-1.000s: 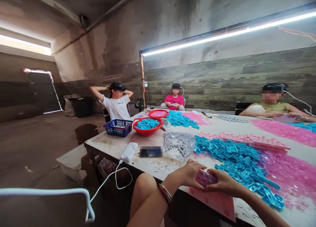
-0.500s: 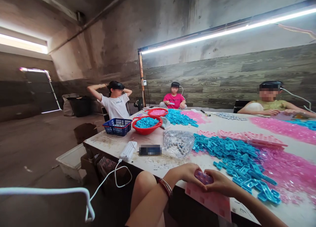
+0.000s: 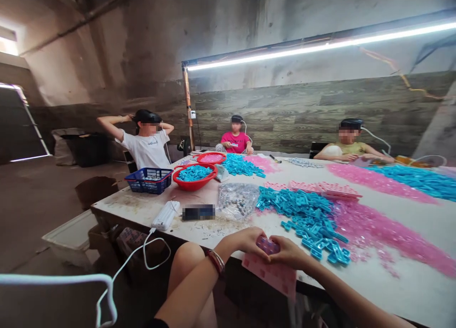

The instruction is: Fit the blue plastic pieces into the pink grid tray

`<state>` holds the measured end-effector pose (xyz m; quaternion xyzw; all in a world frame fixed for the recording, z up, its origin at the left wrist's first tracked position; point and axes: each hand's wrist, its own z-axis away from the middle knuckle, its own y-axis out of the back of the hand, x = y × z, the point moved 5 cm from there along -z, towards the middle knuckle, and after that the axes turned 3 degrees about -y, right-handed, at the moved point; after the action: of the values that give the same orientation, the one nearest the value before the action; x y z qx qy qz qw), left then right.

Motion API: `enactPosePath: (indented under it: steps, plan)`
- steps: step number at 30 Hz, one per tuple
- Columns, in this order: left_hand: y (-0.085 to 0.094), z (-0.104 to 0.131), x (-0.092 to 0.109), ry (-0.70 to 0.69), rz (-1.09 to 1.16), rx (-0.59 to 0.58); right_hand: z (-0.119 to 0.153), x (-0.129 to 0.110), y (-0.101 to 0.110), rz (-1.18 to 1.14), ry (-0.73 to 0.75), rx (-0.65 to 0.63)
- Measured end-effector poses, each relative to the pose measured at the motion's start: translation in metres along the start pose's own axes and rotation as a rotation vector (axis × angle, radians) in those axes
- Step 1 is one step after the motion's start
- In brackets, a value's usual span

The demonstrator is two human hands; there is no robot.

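Left hand (image 3: 245,240) and right hand (image 3: 290,254) both pinch small pink piece (image 3: 268,245) between fingertips, at near edge of desk (image 3: 399,280), above pink sheet (image 3: 272,273); blue parts pile (image 3: 306,214) just beyond.

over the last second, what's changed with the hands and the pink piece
Little: the view swung right, so everything sits further left in frame. The left hand and right hand still clasp the small pink piece together above the pink sheet. The blue pile is unmoved.
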<state>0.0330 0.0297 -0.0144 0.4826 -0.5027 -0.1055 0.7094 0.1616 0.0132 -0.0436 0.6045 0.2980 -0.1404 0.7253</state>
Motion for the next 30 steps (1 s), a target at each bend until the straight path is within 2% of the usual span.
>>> enactPosePath:
  steps: [3, 5, 9, 13, 15, 18, 22, 26, 30]
  plan:
    - [0.002, 0.001, -0.008, 0.027, 0.006, 0.004, -0.006, -0.002, 0.003, 0.053, -0.008, 0.006]
    - [0.005, 0.001, -0.015, 0.056, 0.004, 0.022, -0.01, -0.008, 0.009, 0.081, 0.053, 0.036]
    - [0.01, -0.002, -0.026, 0.116, -0.099, 0.06, -0.015, -0.015, 0.023, 0.091, 0.189, 0.174]
    - [0.018, -0.003, -0.034, 0.166, -0.263, 0.167, -0.017, -0.006, 0.038, 0.114, 0.18, 0.339]
    - [0.024, -0.003, -0.038, 0.175, -0.287, 0.206, -0.023, -0.001, 0.044, 0.143, 0.166, 0.375]
    - [0.038, -0.003, -0.047, 0.236, -0.291, 0.3, -0.04, -0.003, 0.047, 0.176, 0.185, 0.361]
    - [0.059, -0.008, -0.067, 0.33, -0.34, 0.414, -0.072, -0.019, 0.041, 0.225, 0.219, 0.297]
    - [0.068, -0.024, -0.092, 0.304, -0.352, 0.36, -0.095, -0.031, 0.033, 0.254, 0.207, 0.26]
    - [0.071, -0.036, -0.108, 0.253, -0.356, 0.319, -0.095, -0.025, 0.037, 0.344, 0.167, 0.236]
